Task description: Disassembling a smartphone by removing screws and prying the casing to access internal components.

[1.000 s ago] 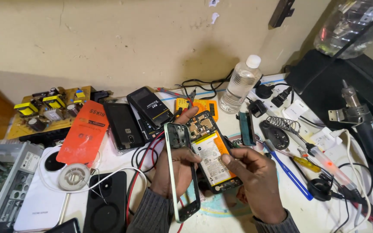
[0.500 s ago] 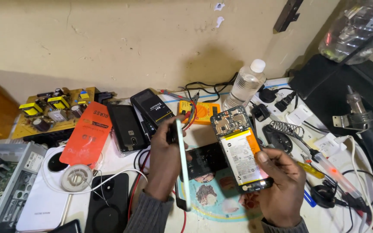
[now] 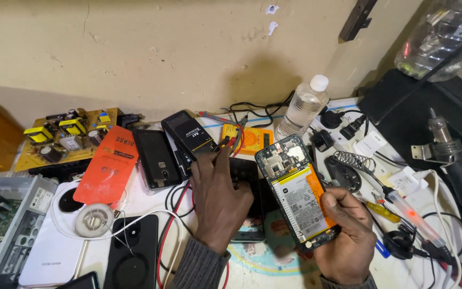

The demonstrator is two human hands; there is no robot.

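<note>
Behind the messy white workbench [image 3: 274, 273] stands a plain, pale wall. Lots of repair stuff lies all over the bench.

The right hand [image 3: 343, 235] is closed around the bottom end of an opened phone [image 3: 298, 195]. The phone's back is off, so you can see its battery and little green board. It is tipped up off the bench, just to the right of the other hand.

The left hand [image 3: 217, 200] rests palm down, fingers spread, on a flat black panel [image 3: 247, 198] that lies on the bench. It presses on the panel and does not wrap around it.

Close by are a black multimeter [image 3: 191, 134], an orange meter [image 3: 249, 139], a clear water bottle [image 3: 303, 107], an orange card [image 3: 108, 166], a yellow circuit board [image 3: 65, 139] and a soldering tool [image 3: 450, 160] at the right.

To do this part well, I think the right hand should hold the phone by its edges and keep thumbs off the battery. The left hand should press softly and flat, so the panel does not slide or crack. Loose wires should stay out from under it.
</note>
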